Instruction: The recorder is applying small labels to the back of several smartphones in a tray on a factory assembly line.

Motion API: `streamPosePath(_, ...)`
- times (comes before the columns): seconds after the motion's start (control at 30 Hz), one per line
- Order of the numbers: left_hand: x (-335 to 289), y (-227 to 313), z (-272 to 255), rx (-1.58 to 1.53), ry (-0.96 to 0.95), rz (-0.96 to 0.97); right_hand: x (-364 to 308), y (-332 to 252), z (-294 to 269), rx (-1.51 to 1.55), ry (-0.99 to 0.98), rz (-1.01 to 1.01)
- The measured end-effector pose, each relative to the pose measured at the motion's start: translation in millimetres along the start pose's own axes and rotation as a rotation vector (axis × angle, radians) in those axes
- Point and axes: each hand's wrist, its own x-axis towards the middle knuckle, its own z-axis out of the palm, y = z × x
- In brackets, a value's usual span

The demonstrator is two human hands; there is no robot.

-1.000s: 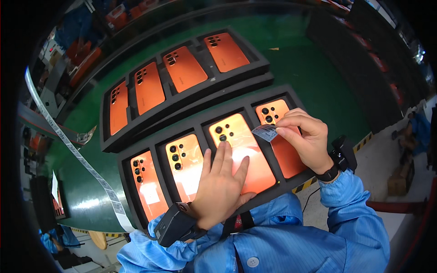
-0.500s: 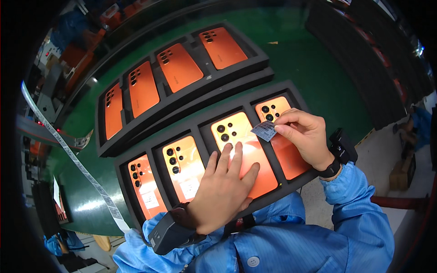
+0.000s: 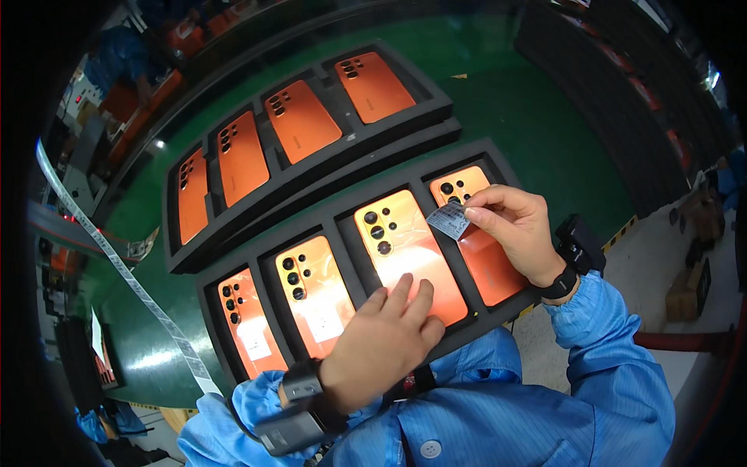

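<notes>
A small silver-grey printed label is pinched between the thumb and fingers of my right hand. It hangs at a tilt over the gap between the third phone and the rightmost phone, covering part of the latter's upper end. My left hand rests its spread, slightly bent fingers at the lower part of the third phone and holds nothing. These orange phones lie back up in a black foam tray. White labels are on the lower backs of the leftmost phone and the second phone.
Beyond stands a stack of black trays with orange phones in the top one. A long label strip runs down the left side to my left sleeve. Dark stacked trays line the far right of the green tabletop.
My left hand has slid down the third phone toward me, uncovering its middle. My right hand has shifted slightly left with the label still pinched. The view has moved a little.
</notes>
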Motion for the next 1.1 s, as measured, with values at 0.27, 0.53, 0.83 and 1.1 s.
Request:
streamPosePath(0.27, -9, 7, 7, 0.193, 0.003, 0.141, 2, -4, 1, 0.088, -0.027, 0.142)
streamPosePath(0.53, 14, -54, 21, -0.420, 0.212, -0.119, 6, 6, -2, 0.179, -0.087, 0.281)
streamPosePath(0.83, 39, -96, 50, -0.185, 0.782, -0.431, 3, 4, 8, 0.032, -0.206, 0.154)
streamPosePath(1.1, 42, -96, 54, -0.376, 0.851, -0.554, 7, 9, 32, -0.634, -0.471, -0.370)
